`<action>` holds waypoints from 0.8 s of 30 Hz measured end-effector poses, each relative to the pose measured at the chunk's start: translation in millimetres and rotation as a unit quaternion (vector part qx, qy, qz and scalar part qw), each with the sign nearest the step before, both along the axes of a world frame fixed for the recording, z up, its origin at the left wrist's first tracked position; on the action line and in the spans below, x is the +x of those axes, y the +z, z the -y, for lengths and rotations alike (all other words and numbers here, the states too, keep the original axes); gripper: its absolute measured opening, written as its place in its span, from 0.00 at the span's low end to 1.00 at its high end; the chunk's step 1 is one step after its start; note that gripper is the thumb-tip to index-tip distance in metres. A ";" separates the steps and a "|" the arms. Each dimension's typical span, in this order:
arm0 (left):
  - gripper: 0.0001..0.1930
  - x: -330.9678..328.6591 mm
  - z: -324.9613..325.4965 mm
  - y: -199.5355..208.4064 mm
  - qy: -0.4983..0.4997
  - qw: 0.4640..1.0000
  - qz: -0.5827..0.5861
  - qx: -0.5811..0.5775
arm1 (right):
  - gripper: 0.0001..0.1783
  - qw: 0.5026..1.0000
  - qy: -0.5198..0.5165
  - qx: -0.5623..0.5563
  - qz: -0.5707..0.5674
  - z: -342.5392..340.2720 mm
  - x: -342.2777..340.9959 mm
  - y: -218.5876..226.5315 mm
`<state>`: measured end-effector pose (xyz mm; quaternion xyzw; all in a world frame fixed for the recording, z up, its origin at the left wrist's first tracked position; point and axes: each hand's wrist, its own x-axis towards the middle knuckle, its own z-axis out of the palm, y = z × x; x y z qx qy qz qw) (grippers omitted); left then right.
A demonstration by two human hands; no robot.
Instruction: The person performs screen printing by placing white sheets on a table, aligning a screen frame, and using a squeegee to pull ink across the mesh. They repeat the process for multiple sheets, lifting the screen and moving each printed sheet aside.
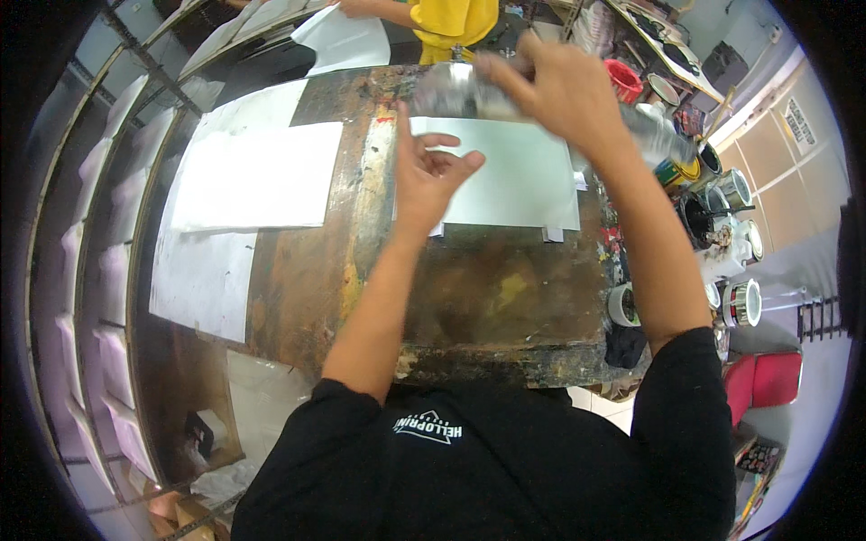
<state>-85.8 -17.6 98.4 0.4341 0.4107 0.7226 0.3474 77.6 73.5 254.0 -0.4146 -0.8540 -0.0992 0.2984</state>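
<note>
A pale greenish-white sheet lies on the worn, paint-stained table, with small white tabs showing under its near edge. My left hand is over the sheet's left edge, its index finger pointing up, thumb out and other fingers partly curled. I see nothing between its fingers. Beyond the sheet's far edge, my right hand is raised and smeared by motion. Close to its fingertips is a blurred grey, frame-like thing; whether the hand grips it cannot be made out.
White sheets lie stacked on the table's left side. Racks with pale sheets stand further left. Paint cans and a red container crowd the right edge. Across the table, a person in yellow handles a white piece.
</note>
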 end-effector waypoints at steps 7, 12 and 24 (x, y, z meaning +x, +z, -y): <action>0.59 -23.8 62.9 -37.0 0.006 0.890 -0.394 -0.229 | 0.24 0.971 0.036 -0.160 0.175 49.9 37.3 -128.4; 0.62 -21.0 78.0 -90.0 0.106 0.808 -0.545 -0.198 | 0.24 0.948 0.009 -0.253 0.194 96.8 34.6 -172.8; 0.63 -27.9 76.0 -96.2 0.076 0.824 -0.528 -0.191 | 0.14 0.978 -0.035 -0.136 0.154 -127.6 -19.4 -210.2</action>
